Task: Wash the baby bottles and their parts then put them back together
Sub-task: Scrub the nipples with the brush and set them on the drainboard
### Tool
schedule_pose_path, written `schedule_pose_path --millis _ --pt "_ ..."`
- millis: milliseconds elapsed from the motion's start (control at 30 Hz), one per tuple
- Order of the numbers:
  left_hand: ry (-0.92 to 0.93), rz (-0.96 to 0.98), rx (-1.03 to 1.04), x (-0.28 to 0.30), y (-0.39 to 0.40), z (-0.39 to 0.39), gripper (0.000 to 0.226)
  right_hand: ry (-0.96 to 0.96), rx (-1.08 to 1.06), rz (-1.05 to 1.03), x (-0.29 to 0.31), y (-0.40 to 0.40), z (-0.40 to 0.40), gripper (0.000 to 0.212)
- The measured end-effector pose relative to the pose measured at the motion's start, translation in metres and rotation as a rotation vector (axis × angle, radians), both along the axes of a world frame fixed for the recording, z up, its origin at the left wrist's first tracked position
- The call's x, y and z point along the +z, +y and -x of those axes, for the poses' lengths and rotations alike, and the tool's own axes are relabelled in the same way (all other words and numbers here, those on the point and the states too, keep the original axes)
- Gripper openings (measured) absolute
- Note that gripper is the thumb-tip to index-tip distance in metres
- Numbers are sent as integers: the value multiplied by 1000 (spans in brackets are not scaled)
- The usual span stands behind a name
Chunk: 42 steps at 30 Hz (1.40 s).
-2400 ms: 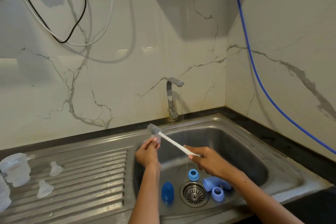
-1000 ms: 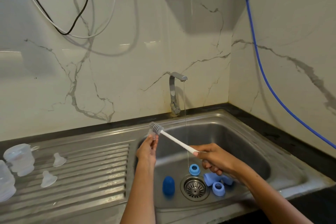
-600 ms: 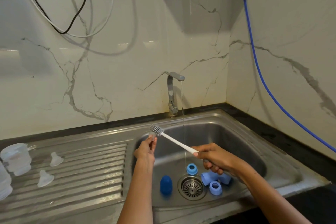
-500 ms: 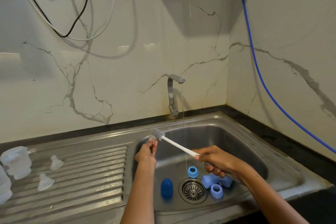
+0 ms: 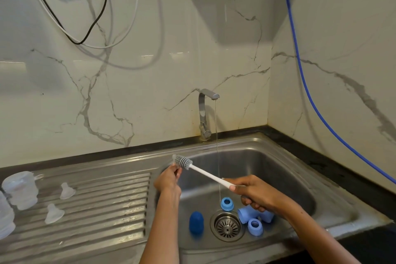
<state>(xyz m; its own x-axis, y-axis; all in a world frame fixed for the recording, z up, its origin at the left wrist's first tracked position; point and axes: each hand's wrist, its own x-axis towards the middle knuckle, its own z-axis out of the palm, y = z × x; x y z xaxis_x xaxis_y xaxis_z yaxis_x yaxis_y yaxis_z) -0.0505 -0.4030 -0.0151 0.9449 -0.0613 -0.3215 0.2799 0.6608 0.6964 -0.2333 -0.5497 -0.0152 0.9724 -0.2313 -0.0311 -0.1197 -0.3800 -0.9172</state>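
My right hand [image 5: 255,193] has its fingers curled round the butt of a long white plastic brush [image 5: 205,174] with a grey ribbed silicone head. Its long axis runs up and away to my left, so the head ends just above my left hand [image 5: 169,180]. That hand's fingers [image 5: 176,172] are pinched together round something small and clear right at the bristles. I judge it a teat, but it is too small and see-through for me to be sure. The coming stroke turns on that one line: the part sits at the far tip of the brush, touching my left fingertips, so the right hand only has to push or twist along the handle.

A thin thread of water [image 5: 217,146] falls from the bent chrome tap [image 5: 204,113] between my two hands, nearer the right.

Below my right hand, on the floor of the stainless steel sink [image 5: 289,167], lie the unwashed blue plastic pieces: a light blue screw ring [image 5: 226,203] just behind the drain [image 5: 227,225], another ring [image 5: 255,227] and a pale blue bottle body [image 5: 246,215] lying on its side to the drain's right, and a dark blue domed cap [image 5: 196,222] under my left forearm.

Well off to my left, on the ribbed steel draining board [image 5: 107,210] of the tabletop, rest two soft clear silicone teats [image 5: 54,215] and a frosted clear bottle [image 5: 20,189], apparently done.
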Motion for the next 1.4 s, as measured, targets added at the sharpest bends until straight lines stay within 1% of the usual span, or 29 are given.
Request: schedule_pose_path --millis 167,367,500,633,733,800,933,1000,1067,1100,1167,1233,1267,1333,1400 --pt "17 44 7 -2 0 0 9 9 3 -12 -1 -3 1 25" --pt "53 29 11 -4 -3 -3 8 2 -3 -3 1 -6 2 22" --pt "49 15 -10 -8 -5 -2 13 -52 -62 -44 4 -8 3 24" --pt "2 17 -52 -5 -13 0 13 -32 -43 17 4 -2 3 22" --pt "-78 -32 -108 -4 -22 6 10 -77 -44 36 3 4 -2 23" --pt "-126 -67 -110 -6 -25 5 12 -97 -69 82 3 6 -5 27" --pt "-229 -174 -101 -14 -24 0 12 -140 -118 311 -2 9 -10 34" --pt "-285 -214 -93 -17 -25 -1 12 -152 -142 380 -5 11 -15 36" --pt "-358 -297 -103 -20 -29 3 14 -155 -183 422 -7 9 -21 37" --pt "-396 -337 -118 -20 -31 6 18 -159 -206 419 -7 8 -24 37" --pt "-438 -357 -166 -21 -35 10 27 -151 -242 391 -7 3 -26 36" --pt "-455 -316 -269 -20 -33 10 40 -121 -280 385 -8 -9 -23 32" --pt "-441 -281 -332 -19 -30 8 42 -92 -308 389 -10 -17 -20 28" --pt "-400 -236 -417 -18 -26 6 37 -17 -372 409 -12 -33 -15 23" --pt "-374 -246 -422 -20 -27 8 34 56 -418 427 -14 -44 -14 25"
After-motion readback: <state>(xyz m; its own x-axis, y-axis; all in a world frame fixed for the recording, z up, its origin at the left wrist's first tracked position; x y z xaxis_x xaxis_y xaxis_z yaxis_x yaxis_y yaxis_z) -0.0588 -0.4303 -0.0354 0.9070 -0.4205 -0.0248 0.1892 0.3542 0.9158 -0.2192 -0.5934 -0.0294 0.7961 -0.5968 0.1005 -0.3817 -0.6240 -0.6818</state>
